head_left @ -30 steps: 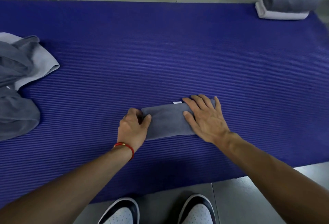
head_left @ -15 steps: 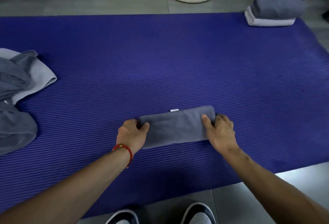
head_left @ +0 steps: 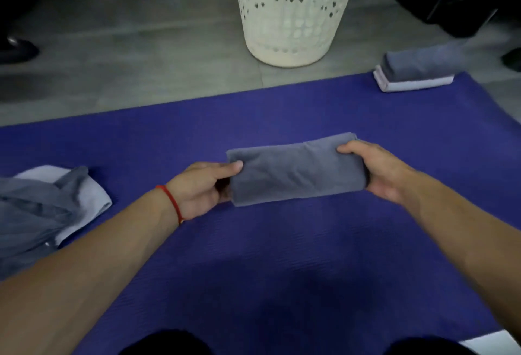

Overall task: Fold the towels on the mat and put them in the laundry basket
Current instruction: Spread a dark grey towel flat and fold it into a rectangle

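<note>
Folded grey towel [head_left: 296, 170] held over the blue mat [head_left: 282, 256], one end in each hand. Left hand [head_left: 201, 189] grips the left end, thumb on top, fingers tucked beneath. Right hand [head_left: 375, 170] grips the right end the same way, thumb across the top edge. Whether the towel touches the mat cannot be told. White perforated laundry basket [head_left: 293, 10] stands on the grey floor [head_left: 141, 53] just beyond the mat's far edge. Stack of two folded towels [head_left: 417, 72], dark grey over pale, at the mat's far right corner. Heap of unfolded towels [head_left: 42, 208] at the mat's left. Red string bracelet [head_left: 170, 199] on the left wrist.
</note>
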A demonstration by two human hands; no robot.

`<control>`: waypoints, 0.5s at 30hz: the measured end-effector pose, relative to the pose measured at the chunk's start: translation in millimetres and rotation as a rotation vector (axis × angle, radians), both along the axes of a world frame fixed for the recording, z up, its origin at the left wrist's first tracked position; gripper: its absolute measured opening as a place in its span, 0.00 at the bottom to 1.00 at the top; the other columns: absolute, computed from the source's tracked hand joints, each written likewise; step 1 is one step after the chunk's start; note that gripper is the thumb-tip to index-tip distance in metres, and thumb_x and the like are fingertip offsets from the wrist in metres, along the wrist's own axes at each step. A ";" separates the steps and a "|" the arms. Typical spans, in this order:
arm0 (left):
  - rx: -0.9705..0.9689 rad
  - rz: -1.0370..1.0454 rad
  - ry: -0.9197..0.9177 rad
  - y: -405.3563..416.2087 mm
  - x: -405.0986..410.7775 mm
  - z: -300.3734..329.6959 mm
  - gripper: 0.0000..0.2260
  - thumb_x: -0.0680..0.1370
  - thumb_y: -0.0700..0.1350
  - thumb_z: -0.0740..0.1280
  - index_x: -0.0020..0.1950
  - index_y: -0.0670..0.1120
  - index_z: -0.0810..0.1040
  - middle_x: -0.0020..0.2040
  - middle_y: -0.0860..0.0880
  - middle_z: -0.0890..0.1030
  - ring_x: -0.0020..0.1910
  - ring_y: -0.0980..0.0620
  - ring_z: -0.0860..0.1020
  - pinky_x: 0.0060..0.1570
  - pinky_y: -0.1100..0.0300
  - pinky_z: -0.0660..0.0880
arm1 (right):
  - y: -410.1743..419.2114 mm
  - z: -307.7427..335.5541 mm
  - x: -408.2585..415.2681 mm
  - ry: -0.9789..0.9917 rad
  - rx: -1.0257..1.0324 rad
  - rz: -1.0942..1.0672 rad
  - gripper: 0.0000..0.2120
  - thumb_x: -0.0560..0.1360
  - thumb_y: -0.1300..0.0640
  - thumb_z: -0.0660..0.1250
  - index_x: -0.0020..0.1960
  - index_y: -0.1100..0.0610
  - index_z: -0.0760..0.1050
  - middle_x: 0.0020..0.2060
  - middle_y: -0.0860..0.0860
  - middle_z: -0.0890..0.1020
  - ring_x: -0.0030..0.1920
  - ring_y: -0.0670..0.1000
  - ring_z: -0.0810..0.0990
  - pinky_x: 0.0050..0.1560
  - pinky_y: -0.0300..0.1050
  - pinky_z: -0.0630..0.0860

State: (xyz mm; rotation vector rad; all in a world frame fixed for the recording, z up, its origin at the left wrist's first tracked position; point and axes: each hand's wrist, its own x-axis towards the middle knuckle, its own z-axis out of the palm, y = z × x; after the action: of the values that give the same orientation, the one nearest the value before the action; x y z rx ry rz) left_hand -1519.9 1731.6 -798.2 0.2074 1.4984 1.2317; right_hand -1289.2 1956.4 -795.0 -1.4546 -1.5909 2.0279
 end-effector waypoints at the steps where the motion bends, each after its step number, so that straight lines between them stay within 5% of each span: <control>1: 0.019 0.002 0.007 9.2 -4.4 19.1 0.22 0.76 0.44 0.71 0.67 0.34 0.78 0.65 0.35 0.80 0.62 0.40 0.80 0.68 0.42 0.74 | 9.6 21.6 -5.9 0.015 0.003 -0.005 0.10 0.78 0.55 0.67 0.57 0.56 0.81 0.50 0.53 0.86 0.44 0.51 0.84 0.45 0.47 0.78; 6: 0.075 -0.005 0.011 37.2 -7.6 104.3 0.26 0.73 0.46 0.73 0.67 0.32 0.76 0.64 0.32 0.78 0.58 0.39 0.78 0.67 0.38 0.72 | 31.6 117.5 -12.4 0.016 0.082 0.007 0.15 0.79 0.48 0.67 0.57 0.57 0.83 0.51 0.54 0.88 0.51 0.53 0.86 0.51 0.49 0.79; 10: 0.092 0.006 0.042 45.6 2.2 138.6 0.19 0.73 0.46 0.74 0.59 0.36 0.81 0.53 0.39 0.83 0.48 0.45 0.83 0.50 0.49 0.81 | 43.6 153.5 2.6 0.027 0.150 0.058 0.15 0.79 0.46 0.70 0.59 0.55 0.83 0.52 0.51 0.88 0.55 0.53 0.86 0.60 0.53 0.79; 15: 0.043 -0.017 0.077 77.5 11.5 135.6 0.10 0.79 0.44 0.71 0.57 0.40 0.83 0.53 0.41 0.86 0.50 0.44 0.85 0.51 0.48 0.82 | 73.1 148.5 15.4 -0.004 0.167 0.051 0.15 0.79 0.46 0.71 0.62 0.53 0.81 0.55 0.48 0.87 0.57 0.50 0.84 0.54 0.49 0.81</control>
State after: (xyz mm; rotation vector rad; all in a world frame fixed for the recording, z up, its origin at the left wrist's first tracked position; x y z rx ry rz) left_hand -1508.4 1809.1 -662.6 0.2988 1.5342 1.2556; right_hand -1273.8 2029.5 -646.4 -1.3719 -1.7692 1.8674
